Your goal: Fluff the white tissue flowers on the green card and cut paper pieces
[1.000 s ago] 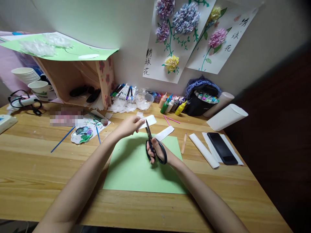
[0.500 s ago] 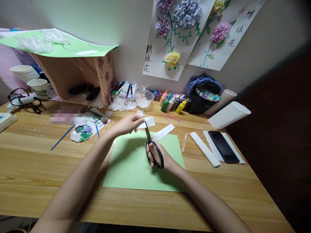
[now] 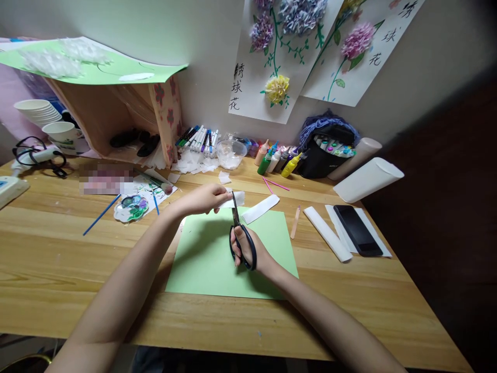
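My left hand (image 3: 207, 198) pinches a short strip of white paper (image 3: 238, 199) above the far edge of a green sheet (image 3: 217, 269). Black-handled scissors (image 3: 236, 215) are in my right hand (image 3: 250, 251), with thumb and fingers through the loops. Their blades point away from me and lie across the strip, close to my left fingertips. A second white paper strip (image 3: 261, 209) rests partly over the far edge of the green sheet. Small white paper pieces (image 3: 224, 177) lie on the table beyond my left hand.
To the right lie a wooden stick (image 3: 295, 223), a folded white strip (image 3: 327, 234) and a black phone (image 3: 357, 230). Paint bottles (image 3: 277, 161), markers (image 3: 198, 140) and a plastic bowl (image 3: 232, 154) stand along the wall. A paint palette (image 3: 131, 209) and brush (image 3: 101, 215) are left.
The scissors have shifted slightly left and their blades have come closer together across the strip. My left hand stays nearly in place. The whole view has tilted a little.
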`<state>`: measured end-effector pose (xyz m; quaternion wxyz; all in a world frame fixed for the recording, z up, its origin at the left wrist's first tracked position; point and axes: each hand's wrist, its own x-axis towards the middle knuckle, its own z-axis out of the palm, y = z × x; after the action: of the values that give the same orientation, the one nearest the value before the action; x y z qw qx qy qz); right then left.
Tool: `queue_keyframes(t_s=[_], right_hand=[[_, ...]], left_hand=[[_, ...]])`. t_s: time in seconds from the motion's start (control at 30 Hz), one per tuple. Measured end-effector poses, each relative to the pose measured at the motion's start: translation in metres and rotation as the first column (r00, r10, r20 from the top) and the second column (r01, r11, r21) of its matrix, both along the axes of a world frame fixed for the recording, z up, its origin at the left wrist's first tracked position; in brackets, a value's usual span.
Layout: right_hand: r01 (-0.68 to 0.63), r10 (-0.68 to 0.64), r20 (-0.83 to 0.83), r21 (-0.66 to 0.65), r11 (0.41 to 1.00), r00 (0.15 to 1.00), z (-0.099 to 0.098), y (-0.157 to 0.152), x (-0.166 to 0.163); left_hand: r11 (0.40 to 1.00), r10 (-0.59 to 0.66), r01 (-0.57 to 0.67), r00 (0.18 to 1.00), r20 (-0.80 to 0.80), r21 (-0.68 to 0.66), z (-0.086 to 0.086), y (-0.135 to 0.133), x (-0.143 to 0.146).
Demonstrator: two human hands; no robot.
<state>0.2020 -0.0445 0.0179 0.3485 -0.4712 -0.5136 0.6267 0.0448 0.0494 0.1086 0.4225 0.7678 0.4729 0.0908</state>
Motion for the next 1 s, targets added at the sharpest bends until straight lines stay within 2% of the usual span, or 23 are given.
queue_keyframes(t_s=[0.27, 0.4, 0.47, 0.53, 0.6, 0.73, 0.83, 1.0], right_hand=[[0.043, -0.044, -0.008, -0.089, 0.995, 0.999, -0.01, -0.014, -0.009], [-0.014, -0.014, -0.14, -0.195, 0.981, 0.99, -0.008, -0.01, -0.014], [0.003, -0.056, -0.225, -0.231, 0.973, 0.973, -0.004, -0.002, -0.012], [0.088, -0.137, -0.259, -0.195, 0.977, 0.956, 0.002, 0.007, -0.007], [0.176, -0.197, -0.244, -0.102, 0.979, 0.95, 0.006, 0.015, 0.001], [0.242, -0.24, -0.244, -0.023, 0.97, 0.94, 0.009, 0.022, 0.011], [0.304, -0.294, -0.25, 0.001, 0.953, 0.923, 0.009, 0.023, 0.013], [0.366, -0.343, -0.258, 0.046, 0.929, 0.903, 0.012, 0.025, 0.015]], left_hand=[[0.998, -0.03, 0.026, 0.998, -0.054, -0.063, -0.003, 0.004, -0.013], [0.996, -0.009, 0.003, 0.998, -0.065, -0.088, 0.0, 0.005, -0.02], [0.997, 0.009, -0.011, 0.999, -0.036, -0.076, -0.001, 0.004, -0.017], [0.997, -0.005, 0.004, 1.0, -0.01, -0.073, -0.004, 0.001, -0.009], [0.995, -0.055, 0.056, 0.998, 0.01, -0.086, -0.007, -0.004, 0.002], [0.987, -0.129, 0.135, 0.989, 0.065, -0.086, -0.008, -0.011, 0.018], [0.989, -0.125, 0.128, 0.991, 0.039, -0.076, -0.005, -0.009, 0.013], [0.992, -0.129, 0.129, 0.991, -0.026, -0.005, 0.001, 0.003, -0.012]])
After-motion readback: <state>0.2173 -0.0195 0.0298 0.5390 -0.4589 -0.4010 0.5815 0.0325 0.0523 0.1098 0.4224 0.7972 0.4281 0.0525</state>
